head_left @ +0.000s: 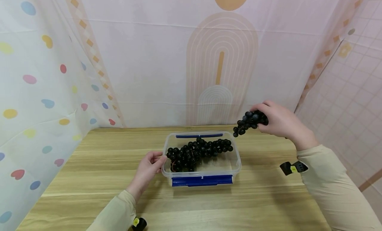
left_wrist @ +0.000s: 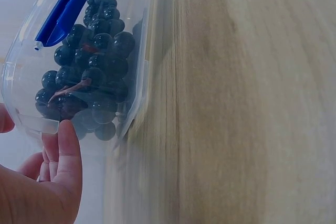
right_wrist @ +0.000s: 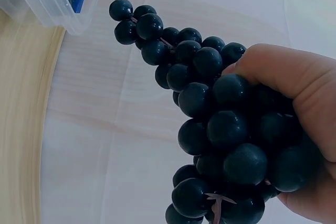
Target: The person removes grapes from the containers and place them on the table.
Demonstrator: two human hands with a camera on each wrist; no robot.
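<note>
My right hand [head_left: 282, 120] grips a bunch of black grapes [head_left: 250, 121] above the table, just off the right back corner of a clear plastic container [head_left: 201, 173]. The bunch tapers toward the container, its narrow tip close to the rim. Up close in the right wrist view, the round glossy grapes [right_wrist: 195, 99] and a bit of pinkish stem show, with the thumb across the bunch. Inside the lidless container lie more black grapes [head_left: 191, 151], heaped from left to right. At its left end my left hand [head_left: 149, 166] holds the rim between thumb and fingers.
Blue latches [head_left: 202, 180] line the container's front and back long sides. It stands on a wood-grain table [head_left: 119, 178]. A patterned pale curtain [head_left: 149, 75] hangs behind the table, and a dotted one [head_left: 38, 91] on the left.
</note>
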